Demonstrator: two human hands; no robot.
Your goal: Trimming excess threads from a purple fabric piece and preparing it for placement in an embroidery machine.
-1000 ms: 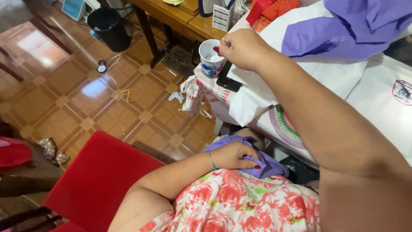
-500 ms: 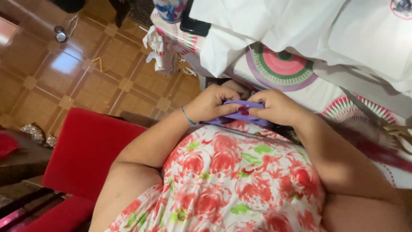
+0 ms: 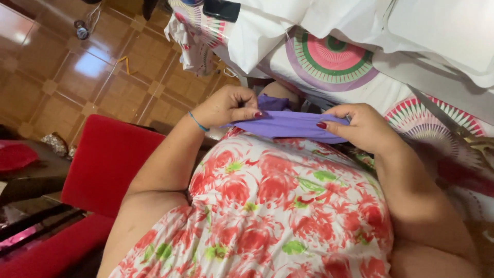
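Observation:
A strip of purple cloth [image 3: 290, 124] is stretched flat between both hands, just above my lap and my red floral dress. My left hand [image 3: 226, 107], with a thin blue band at the wrist, pinches the cloth's left end. My right hand [image 3: 360, 126] pinches its right end with thumb and fingers. Another bit of purple cloth [image 3: 271, 103] shows behind the strip, partly hidden by it.
A table covered with a white cloth with round coloured patterns [image 3: 334, 62] stands right in front of me; a dark phone [image 3: 221, 9] lies near its far edge. A red chair [image 3: 105, 162] is at my left. A brown tiled floor [image 3: 67, 67] lies beyond.
My right hand came back from the cup on the table to my lap. Both hands drew apart, pulling the purple cloth out into a strip. The view tilted down.

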